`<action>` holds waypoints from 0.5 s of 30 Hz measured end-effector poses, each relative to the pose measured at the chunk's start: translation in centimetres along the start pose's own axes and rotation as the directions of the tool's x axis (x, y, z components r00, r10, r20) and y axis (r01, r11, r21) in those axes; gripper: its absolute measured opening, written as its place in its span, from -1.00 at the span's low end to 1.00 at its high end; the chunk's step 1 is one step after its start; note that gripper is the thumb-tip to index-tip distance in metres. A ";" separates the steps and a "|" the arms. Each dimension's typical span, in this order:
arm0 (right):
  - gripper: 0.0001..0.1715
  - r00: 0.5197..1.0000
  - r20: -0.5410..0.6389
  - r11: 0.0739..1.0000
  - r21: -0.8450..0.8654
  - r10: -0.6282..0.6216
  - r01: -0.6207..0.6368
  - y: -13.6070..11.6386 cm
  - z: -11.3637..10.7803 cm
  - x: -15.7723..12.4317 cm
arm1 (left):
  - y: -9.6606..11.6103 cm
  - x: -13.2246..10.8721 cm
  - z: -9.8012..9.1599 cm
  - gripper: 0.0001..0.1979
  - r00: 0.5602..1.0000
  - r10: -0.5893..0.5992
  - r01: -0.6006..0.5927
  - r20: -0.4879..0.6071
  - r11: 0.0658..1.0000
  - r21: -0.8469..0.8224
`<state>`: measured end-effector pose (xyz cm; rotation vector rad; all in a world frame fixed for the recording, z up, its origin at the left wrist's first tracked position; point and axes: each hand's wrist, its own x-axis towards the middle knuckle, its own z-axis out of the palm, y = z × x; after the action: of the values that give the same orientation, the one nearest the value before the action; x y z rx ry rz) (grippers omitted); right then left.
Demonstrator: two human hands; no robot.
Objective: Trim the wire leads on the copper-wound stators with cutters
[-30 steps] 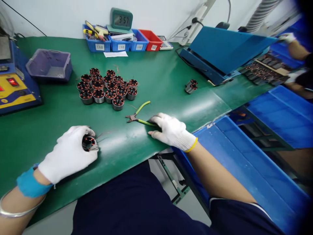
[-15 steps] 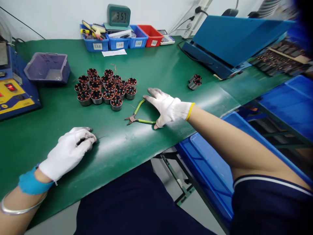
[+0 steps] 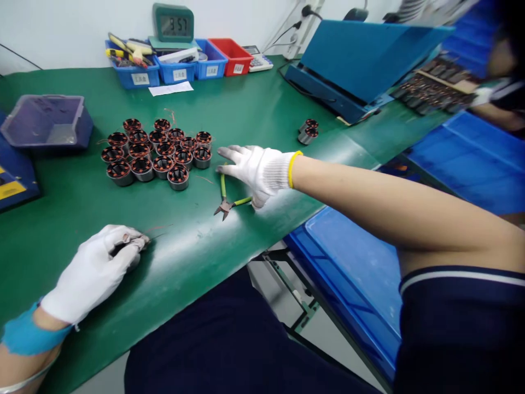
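My left hand (image 3: 96, 268), in a white glove, is low on the left, its thumb and fingers pinched together. Thin copper-coloured wires (image 3: 161, 227) stick out from the fingertips; anything under the palm is hidden. My right hand (image 3: 257, 172), gloved too, spans the spread green handles of a pair of diagonal cutting pliers (image 3: 225, 207), thumb at one handle and outstretched fingers at the other. The plier jaws gape and point toward the table's front edge. Left of the right hand stand several wound motor stators (image 3: 141, 167) in a close group, some with loose wire ends.
Two more stators (image 3: 307, 132) stand near a blue sloping stand (image 3: 344, 71). Blue bins (image 3: 135, 77) with tools, a red bin (image 3: 233, 54) and a clock (image 3: 173, 24) line the wall. A purple tray (image 3: 80, 126) sits left. Blue crates (image 3: 348, 262) lie below; another person's arm (image 3: 498, 112) shows right.
The view has swung rightward. Under my right hand the pliers have turned and slid a little to the right, jaws now pointing nearer to me. My left hand keeps its pinch.
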<state>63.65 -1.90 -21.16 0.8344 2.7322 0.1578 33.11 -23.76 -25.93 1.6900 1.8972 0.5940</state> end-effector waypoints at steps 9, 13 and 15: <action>-0.24 0.992 0.122 0.989 -0.146 0.022 -0.004 -1.3 -1.2 0.3 | 0.3 0.2 0.0 -0.65 0.998 0.053 -0.051 -0.045 0.998 0.041; -0.37 0.987 0.120 0.977 -0.200 0.103 -0.078 -2.4 -1.3 -0.8 | 0.6 0.1 0.2 -0.64 0.996 0.060 -0.056 -0.072 0.997 0.047; -0.26 0.984 0.099 0.981 -0.142 0.149 -0.135 -2.9 -0.9 -1.5 | 0.6 0.1 0.5 -0.63 0.994 0.064 -0.061 -0.092 0.998 0.029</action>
<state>62.99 -5.19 -20.49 0.9695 2.5287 0.3130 33.85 -23.57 -25.92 1.7719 1.9296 0.6859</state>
